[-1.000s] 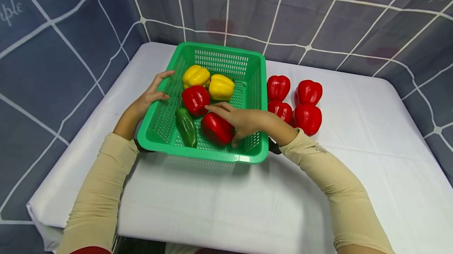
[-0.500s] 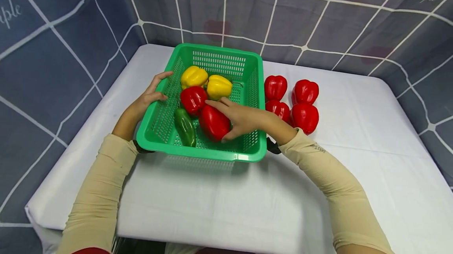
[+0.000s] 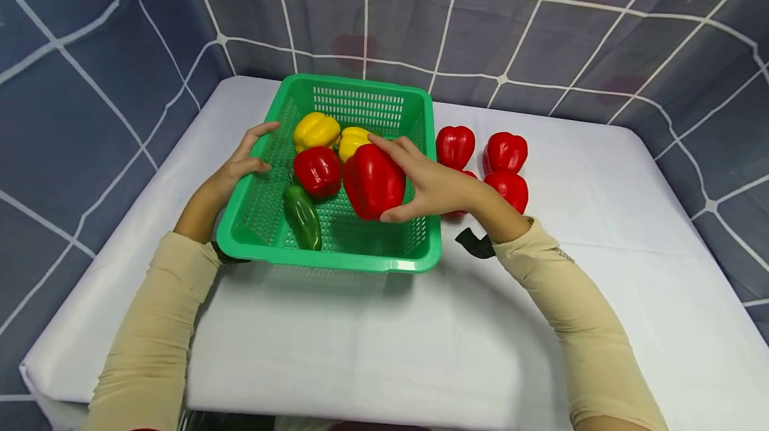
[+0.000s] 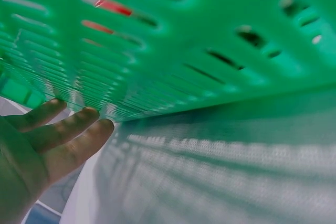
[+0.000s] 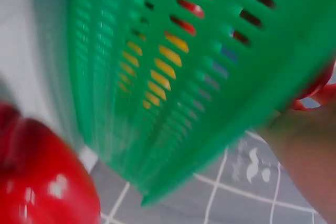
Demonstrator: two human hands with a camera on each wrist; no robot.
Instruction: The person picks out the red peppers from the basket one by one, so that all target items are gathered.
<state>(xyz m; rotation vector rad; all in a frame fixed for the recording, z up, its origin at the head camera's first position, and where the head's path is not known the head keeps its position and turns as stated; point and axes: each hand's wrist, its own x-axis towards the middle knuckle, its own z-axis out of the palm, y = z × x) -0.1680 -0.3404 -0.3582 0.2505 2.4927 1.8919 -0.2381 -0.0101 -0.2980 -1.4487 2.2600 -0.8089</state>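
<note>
My right hand (image 3: 435,184) grips a large red bell pepper (image 3: 372,181) between thumb and fingers, holding it up over the right part of the green plastic basket (image 3: 336,261). My left hand (image 3: 234,161) holds the basket's left rim, thumb and forefinger over the edge; in the left wrist view, fingers (image 4: 73,129) lie along the outer wall. Inside the basket are another red bell pepper (image 3: 317,172), a yellow bell pepper (image 3: 316,131), a second yellow one (image 3: 353,142) partly hidden behind the held pepper, and a long green pepper (image 3: 302,217).
Several red bell peppers stand right of the basket on the white-covered table (image 3: 336,344), including one at the back (image 3: 455,146); my right forearm partly covers the nearer ones. A dark grid-patterned curtain (image 3: 408,17) encloses the table's back and sides.
My right hand has lifted the red bell pepper from the basket floor and raised it slightly rightward. My left hand stays at the rim. The whole head view has shifted a little.
</note>
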